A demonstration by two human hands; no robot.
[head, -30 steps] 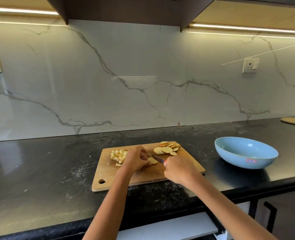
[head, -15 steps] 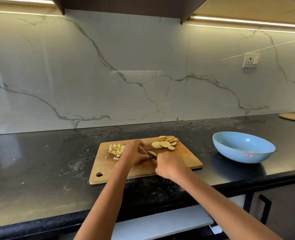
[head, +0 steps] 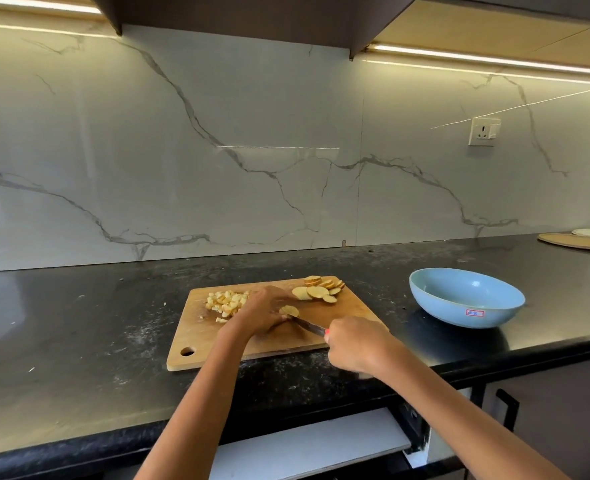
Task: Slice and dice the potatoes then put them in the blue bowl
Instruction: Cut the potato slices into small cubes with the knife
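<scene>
A wooden cutting board (head: pixel 196 330) lies on the black counter. Diced potato pieces (head: pixel 226 301) are heaped at its back left. Round potato slices (head: pixel 319 289) lie at its back right. My left hand (head: pixel 264 311) holds down one potato slice (head: pixel 289 310) in the board's middle. My right hand (head: pixel 355 342) grips a knife (head: pixel 309 326) by the handle, its blade pointing left with the tip at that slice. The blue bowl (head: pixel 466 297) stands to the right of the board with nothing visible inside.
A flat round mat and a white plate (head: pixel 579 240) lie far right on the black counter (head: pixel 78 341). The marble backsplash carries a wall socket (head: pixel 483 132). A white pulled-out shelf (head: pixel 307 441) sits below the counter's front edge.
My right hand has drawn back to the right with the knife, so more of the blade shows. The left hand stays on the slice. The camera has shifted slightly.
</scene>
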